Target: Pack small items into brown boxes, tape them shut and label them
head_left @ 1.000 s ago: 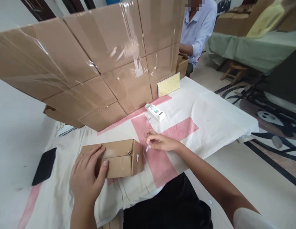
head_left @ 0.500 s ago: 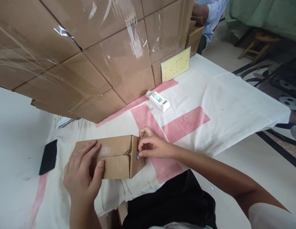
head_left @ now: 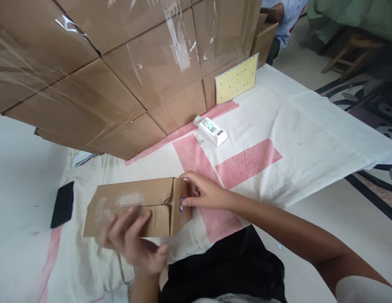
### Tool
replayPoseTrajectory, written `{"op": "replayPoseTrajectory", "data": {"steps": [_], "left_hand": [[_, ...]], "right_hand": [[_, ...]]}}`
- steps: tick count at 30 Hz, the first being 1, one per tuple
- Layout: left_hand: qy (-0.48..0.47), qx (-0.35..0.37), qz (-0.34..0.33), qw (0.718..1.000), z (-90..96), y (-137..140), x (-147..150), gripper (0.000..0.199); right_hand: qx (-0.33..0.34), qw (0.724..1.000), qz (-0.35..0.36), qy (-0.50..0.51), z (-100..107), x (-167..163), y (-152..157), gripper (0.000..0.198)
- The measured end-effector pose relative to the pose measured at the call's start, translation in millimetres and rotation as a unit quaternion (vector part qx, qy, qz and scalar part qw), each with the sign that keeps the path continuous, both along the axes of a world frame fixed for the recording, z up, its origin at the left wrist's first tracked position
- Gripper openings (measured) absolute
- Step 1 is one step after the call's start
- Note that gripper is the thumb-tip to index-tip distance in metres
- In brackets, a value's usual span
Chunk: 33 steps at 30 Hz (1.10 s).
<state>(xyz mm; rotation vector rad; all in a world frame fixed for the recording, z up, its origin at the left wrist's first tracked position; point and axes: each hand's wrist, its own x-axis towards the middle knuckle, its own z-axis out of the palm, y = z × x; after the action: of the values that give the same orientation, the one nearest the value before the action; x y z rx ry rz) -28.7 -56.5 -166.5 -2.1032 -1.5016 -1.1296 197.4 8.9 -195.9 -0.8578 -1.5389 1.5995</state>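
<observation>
A closed brown cardboard box (head_left: 129,193) lies on the cloth in front of me, with clear tape on its top and a slightly crumpled seam at the right end. My right hand (head_left: 204,191) is at that end: the thumb presses beside a small blue-and-white sticker (head_left: 182,204) on the end face, and the index finger hooks over the far corner. My left hand (head_left: 137,240), smeared by motion, is over the box's near side with fingers apart and nothing in them; whether it touches the cardboard I cannot tell.
Stacked taped cartons (head_left: 170,80) form a wall behind. A white label dispenser (head_left: 212,131) and a yellow dotted card (head_left: 236,80) stand before them. A black flat object (head_left: 62,205) lies left. Pink tape strips (head_left: 249,164) mark the cloth. A person's sleeve (head_left: 290,14) shows beyond.
My left hand has lifted off the box top and moved right and toward me. My right hand has gone from a pinch at the sticker to thumb on it and index finger on the corner.
</observation>
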Motion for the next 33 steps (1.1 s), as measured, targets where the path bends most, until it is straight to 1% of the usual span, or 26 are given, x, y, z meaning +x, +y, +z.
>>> {"op": "replayPoseTrajectory", "data": {"steps": [1,3,5,6,9,11,14,17,20,22,24,26,27,28,30,31,33], "left_hand": [[0.013,0.003,0.021,1.000,-8.3,-6,11,0.060],[0.032,0.002,0.068,0.997,-20.1,-12,31,0.073],[0.022,0.005,0.100,0.995,-24.8,-12,44,0.084],[0.012,0.013,0.104,0.994,-25.0,-10,48,0.085],[-0.021,0.048,0.094,0.994,-22.4,-3,52,0.082],[-0.038,0.063,0.080,0.994,-21.8,0,50,0.081],[-0.068,0.072,0.052,0.994,-26.3,3,44,0.080],[-0.091,0.101,-0.026,0.990,-32.5,4,42,0.077],[-0.120,0.090,-0.122,0.981,-34.1,-6,58,0.066],[-0.148,0.055,-0.185,0.970,-32.7,-21,79,0.055],[-0.175,0.023,-0.261,0.949,-30.8,-37,106,0.046],[-0.186,-0.005,-0.342,0.921,-29.1,-46,139,0.043],[-0.183,-0.016,-0.380,0.907,-28.4,-46,158,0.043],[-0.176,-0.024,-0.413,0.893,-27.9,-42,178,0.043],[-0.162,-0.029,-0.468,0.868,-26.9,-22,221,0.043],[-0.163,-0.027,-0.490,0.856,-26.5,-8,245,0.042],[-0.169,-0.028,-0.527,0.833,-25.7,27,293,0.041]], "right_hand": [[0.013,1.000,-0.009,-0.002,0,0,1,0.054],[0.030,0.999,-0.012,-0.003,1,1,2,0.050],[0.037,0.999,0.000,-0.007,1,3,5,0.047],[0.040,0.999,0.006,-0.010,1,4,6,0.045],[0.051,0.998,0.015,-0.017,-1,4,12,0.043],[0.060,0.998,0.010,-0.015,-4,2,14,0.046],[0.089,0.995,-0.027,-0.020,-6,1,9,0.050],[0.122,0.984,-0.111,-0.063,-6,5,-16,0.049],[0.134,0.957,-0.232,-0.114,-7,17,-67,0.044],[0.130,0.933,-0.313,-0.120,-12,30,-110,0.040],[0.114,0.913,-0.375,-0.114,-18,48,-151,0.035],[0.111,0.882,-0.442,-0.121,-26,73,-181,0.030],[0.113,0.862,-0.476,-0.133,-28,88,-190,0.028],[0.117,0.841,-0.507,-0.147,-30,106,-195,0.027],[0.117,0.799,-0.562,-0.177,-30,145,-190,0.028],[0.110,0.782,-0.584,-0.190,-29,166,-181,0.030],[0.082,0.756,-0.614,-0.211,-25,205,-156,0.037]]}}
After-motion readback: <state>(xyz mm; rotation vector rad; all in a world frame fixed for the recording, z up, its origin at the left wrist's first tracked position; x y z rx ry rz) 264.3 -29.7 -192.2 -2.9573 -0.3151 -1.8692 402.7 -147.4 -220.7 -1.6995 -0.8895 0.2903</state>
